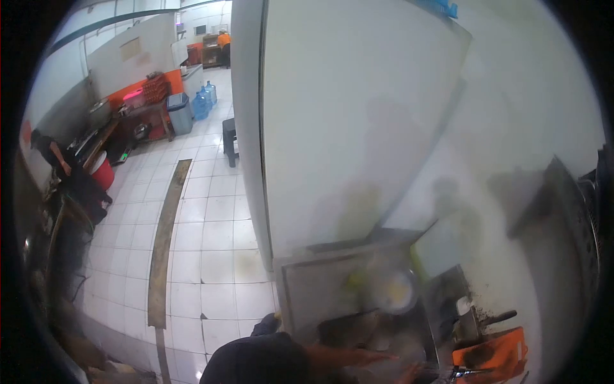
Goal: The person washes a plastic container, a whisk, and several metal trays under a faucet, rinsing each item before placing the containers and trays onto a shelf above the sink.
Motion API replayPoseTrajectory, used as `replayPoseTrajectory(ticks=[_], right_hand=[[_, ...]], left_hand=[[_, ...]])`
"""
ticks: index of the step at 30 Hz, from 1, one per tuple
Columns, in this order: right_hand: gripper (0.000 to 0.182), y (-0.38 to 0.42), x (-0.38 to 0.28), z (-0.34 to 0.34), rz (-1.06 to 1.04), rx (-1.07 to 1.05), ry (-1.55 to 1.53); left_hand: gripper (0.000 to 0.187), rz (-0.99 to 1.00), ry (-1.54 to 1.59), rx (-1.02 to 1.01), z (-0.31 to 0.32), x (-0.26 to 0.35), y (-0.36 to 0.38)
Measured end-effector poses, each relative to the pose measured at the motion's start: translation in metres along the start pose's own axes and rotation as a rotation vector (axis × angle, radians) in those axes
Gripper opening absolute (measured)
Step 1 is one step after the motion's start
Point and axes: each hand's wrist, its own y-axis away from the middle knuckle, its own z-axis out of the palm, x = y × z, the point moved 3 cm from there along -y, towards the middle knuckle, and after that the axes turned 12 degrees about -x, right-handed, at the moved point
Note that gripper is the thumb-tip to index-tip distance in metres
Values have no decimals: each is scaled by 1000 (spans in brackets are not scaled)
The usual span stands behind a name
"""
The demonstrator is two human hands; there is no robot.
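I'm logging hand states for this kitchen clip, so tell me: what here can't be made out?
Head view only:
- Right hand: motion-blurred at the bottom edge; grip unreadable.
- Left hand: not seen, seemingly below the frame.
- Contents of the round pan: a pale smear through haze.
- Dark bits on the orange tray: too small to identify.

bowl point(398, 293) on counter point(320, 288) before wall point(358, 128)

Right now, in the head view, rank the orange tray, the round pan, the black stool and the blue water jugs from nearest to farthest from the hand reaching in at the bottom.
From the hand:
1. Orange tray, just right.
2. Round pan, above.
3. Black stool, far up-left.
4. Blue water jugs, farthest.
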Motion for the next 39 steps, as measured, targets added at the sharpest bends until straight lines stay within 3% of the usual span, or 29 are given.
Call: replayPoseTrajectory(ticks=[13,20,24,28,29,39], right_hand=[[50,5,-23,-39,-90,127,3],[44,26,31,-33,-103,69,-58],[41,38,98,-55,-205,-82,-443],[51,96,79,-53,-166,248,387],[51,100,72,-48,-166,282,458],[50,59,38,-41,-194,316,463]], left_hand=[[69,118,-13,11,22,14,-18],[69,169,-15,28,26,18,-23],[69,216,-26,47,36,20,-24],[69,282,-56,113,45,20,-28],[69,305,-65,137,46,21,-28],[69,495,-201,352,44,45,-21]])
